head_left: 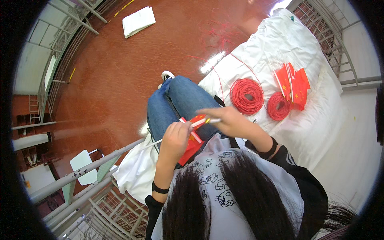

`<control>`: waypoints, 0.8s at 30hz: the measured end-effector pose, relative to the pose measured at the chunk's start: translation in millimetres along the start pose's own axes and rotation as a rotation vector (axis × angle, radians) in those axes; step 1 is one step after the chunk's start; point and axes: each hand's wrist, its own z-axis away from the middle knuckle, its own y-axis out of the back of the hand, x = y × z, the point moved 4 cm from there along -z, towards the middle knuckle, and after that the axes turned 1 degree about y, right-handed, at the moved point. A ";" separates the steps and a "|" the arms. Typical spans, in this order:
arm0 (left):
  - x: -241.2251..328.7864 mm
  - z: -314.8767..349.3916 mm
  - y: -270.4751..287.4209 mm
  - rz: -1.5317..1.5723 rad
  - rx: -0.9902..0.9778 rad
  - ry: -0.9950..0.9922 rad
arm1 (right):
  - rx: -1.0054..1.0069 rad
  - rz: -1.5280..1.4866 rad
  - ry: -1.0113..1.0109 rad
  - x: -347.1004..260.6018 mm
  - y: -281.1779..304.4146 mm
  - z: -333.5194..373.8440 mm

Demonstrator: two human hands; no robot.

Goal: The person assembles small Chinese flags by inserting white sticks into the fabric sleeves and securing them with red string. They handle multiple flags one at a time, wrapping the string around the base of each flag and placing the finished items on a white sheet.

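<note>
Long dark hair (pixel 240 200) hangs low above the lap, where the left hand (pixel 175 140) and right hand (pixel 224 120) pinch a small red flag (pixel 196 122) on its white stick, likely tying it, so red string (pixel 247 96) from the bed (pixel 304 132) seems needed next.

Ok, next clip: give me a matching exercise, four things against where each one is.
Things:
1. larger red string coil
2. pile of small red flags
3. folded white cloth
4. small red flag on a white stick

Places:
A. on the red floor, far from the person
B. between the left hand and right hand
C. on the white sheet, nearest the knees
D. on the white sheet, by the railing

Pairs: 1-C, 2-D, 3-A, 4-B
</note>
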 end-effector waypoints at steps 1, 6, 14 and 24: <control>1.2 -1.1 -1.4 0.008 -0.008 0.002 | -0.009 0.028 0.034 -1.7 -3.3 -1.2; 10.6 -7.3 -6.2 0.037 0.023 -0.059 | -0.207 0.027 -0.081 5.0 3.0 4.3; 22.8 -17.7 -8.7 -0.084 -0.026 -0.159 | -0.272 -0.104 -0.204 19.5 9.9 18.9; -29.9 1.3 -17.0 0.030 0.045 0.132 | 0.849 -0.259 -0.486 90.2 187.9 127.1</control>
